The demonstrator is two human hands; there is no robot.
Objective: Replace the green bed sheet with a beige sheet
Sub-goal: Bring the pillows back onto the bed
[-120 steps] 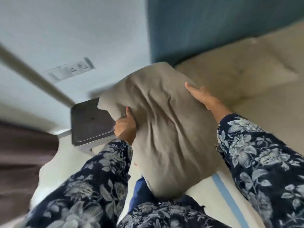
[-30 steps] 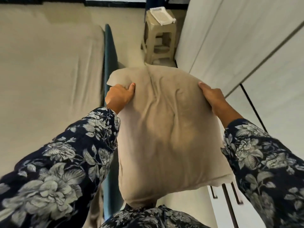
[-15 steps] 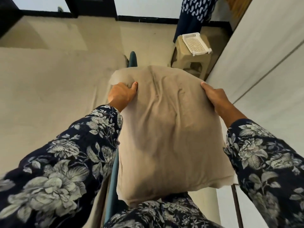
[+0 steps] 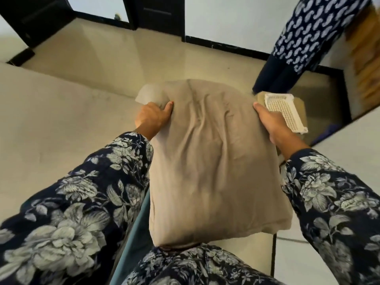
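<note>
Between the two hands, in the middle of the view, a beige pillow point(image 4: 209, 161) is held up in front of the body, its lower edge down against the person's floral-clad front and its upper end tipped away. The left hand point(image 4: 151, 118) grips the upper left corner — fingers curled round the edge, thumb pressed on the front of the fabric, which bunches into folds there. The right hand point(image 4: 271, 122) holds the upper right edge, thumb lying along the front; its fingers are behind the pillow and cannot be seen. Both arms wear dark blue sleeves point(image 4: 86, 194) with pale flowers.

To the left lies the bed, covered in a beige sheet point(image 4: 67, 124) that looks smooth and flat; a strip of teal bed edge point(image 4: 135, 239) shows below the pillow, between sheet and floor. Just beyond the right hand stands a tan plastic stool point(image 4: 299, 105) with a white perforated tray point(image 4: 284, 112) resting on top. Behind it hangs a dark blue cloth with a white paisley print point(image 4: 312, 31) — near the far wall with its black skirting.
</note>
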